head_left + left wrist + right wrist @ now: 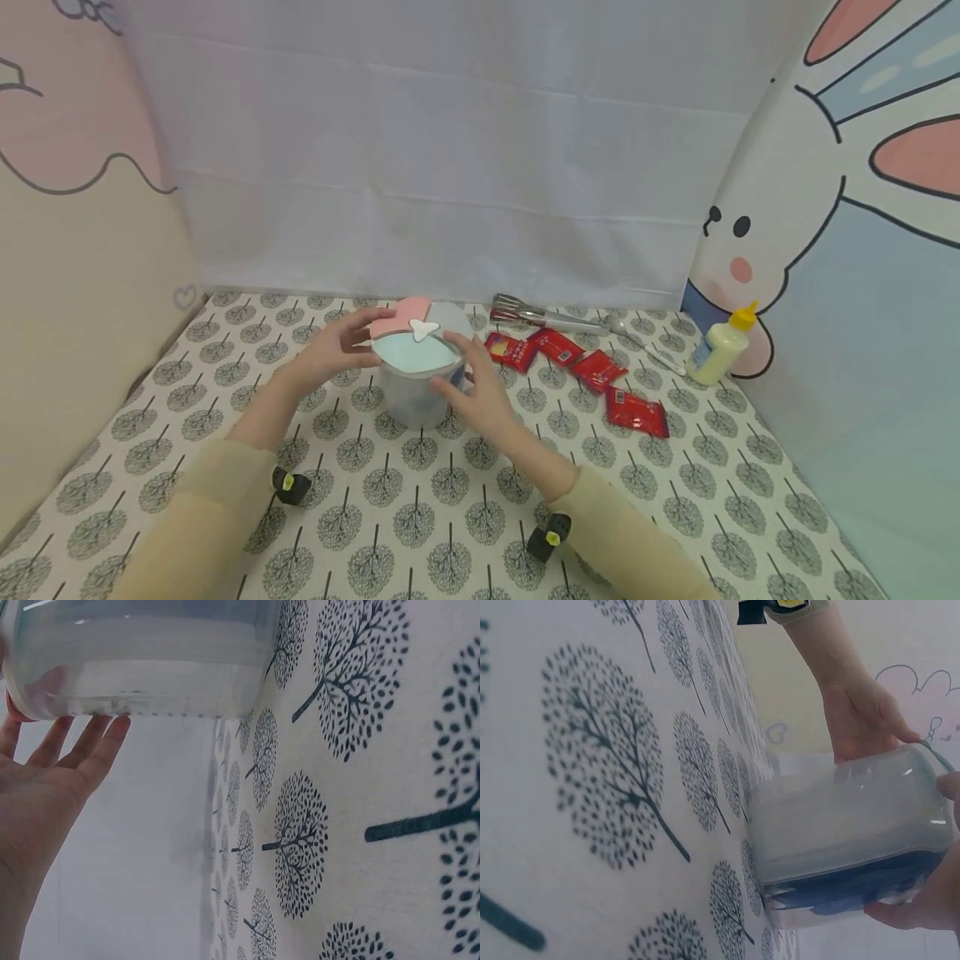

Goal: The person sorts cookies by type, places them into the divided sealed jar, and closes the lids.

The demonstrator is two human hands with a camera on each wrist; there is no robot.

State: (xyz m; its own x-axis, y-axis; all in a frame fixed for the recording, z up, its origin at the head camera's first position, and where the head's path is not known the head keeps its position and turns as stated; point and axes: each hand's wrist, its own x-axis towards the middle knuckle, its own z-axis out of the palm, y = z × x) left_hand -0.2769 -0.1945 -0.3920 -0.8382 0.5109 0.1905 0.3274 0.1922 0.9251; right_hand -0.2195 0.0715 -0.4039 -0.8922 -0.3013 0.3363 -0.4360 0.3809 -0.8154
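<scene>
A translucent plastic container (416, 402) stands upright on the cloth. Its lid (395, 320) has pink, pale blue and grey sections, with a small white bow-shaped piece in the middle. My left hand (333, 352) grips the container's upper left side, at the lid's pink edge. On the opposite side my right hand (483, 398) holds the top rim, thumb on the near side and fingers by the lid. In the left wrist view, fingertips (112, 735) touch the wall near the rim. A dark blue patch (840, 883) shows on the container's side in the right wrist view.
Several red packets (597, 370) lie right of the container. Behind them are metal tongs (551, 320) and a spoon (648, 343). A pale yellow bottle with a yellow cap (720, 350) stands at the far right, near the rabbit-printed curtain (772, 217).
</scene>
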